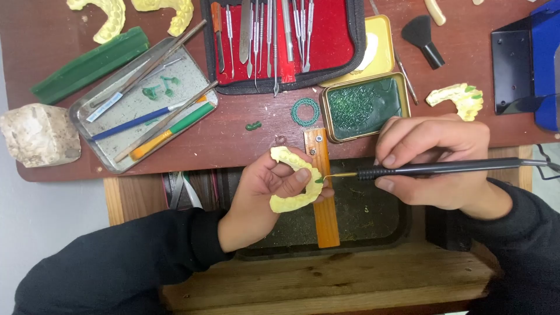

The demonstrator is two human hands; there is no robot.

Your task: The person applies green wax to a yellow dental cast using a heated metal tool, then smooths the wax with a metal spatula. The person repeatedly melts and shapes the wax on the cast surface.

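1. Gripping a yellow dental cast (291, 184), the left hand (262, 195) closes its fingers around the arch and steadies it against the orange wooden peg (324, 216).
2. Closed pen-style on the black wax tool (437, 169), the right hand (434, 169) sets its tip on the cast's green spot.
3. An open green wax tin (363, 106) sits just beyond, within reach.

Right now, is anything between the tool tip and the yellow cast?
Nothing visible. The left hand holds the cast over the wooden peg, and the tool in the right hand reaches it from the right, its tip at a green spot on the cast.
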